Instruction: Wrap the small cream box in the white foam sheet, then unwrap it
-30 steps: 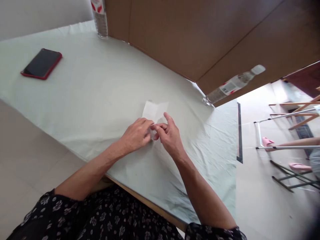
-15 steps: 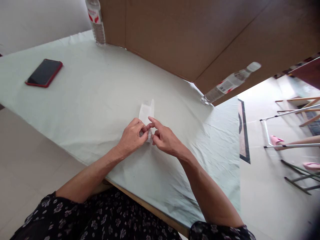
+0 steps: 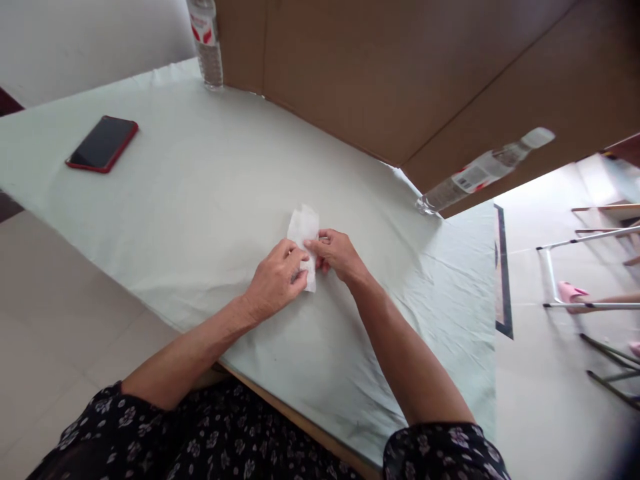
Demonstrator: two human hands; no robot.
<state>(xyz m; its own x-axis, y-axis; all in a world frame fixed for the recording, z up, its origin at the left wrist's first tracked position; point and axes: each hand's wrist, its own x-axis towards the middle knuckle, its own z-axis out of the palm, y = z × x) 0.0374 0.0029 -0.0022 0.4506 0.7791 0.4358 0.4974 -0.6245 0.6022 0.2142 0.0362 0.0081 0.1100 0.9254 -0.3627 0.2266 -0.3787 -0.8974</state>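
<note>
A small folded white paper tissue lies on the pale green tablecloth near the table's front edge. My left hand presses the tissue's near end with its fingers curled over it. My right hand pinches the tissue's right edge between thumb and fingers. The two hands touch each other over the paper. The near part of the tissue is hidden under my fingers.
A red-cased phone lies face up at the far left. One clear water bottle stands at the back, another at the right by a brown cardboard wall. Chair legs and another person's pink shoe show on the floor, right.
The tissue went from a wider sheet to a narrow folded strip. My right hand's fingers closed from stretched out to a pinch on its edge, and both hands stayed over the paper.
</note>
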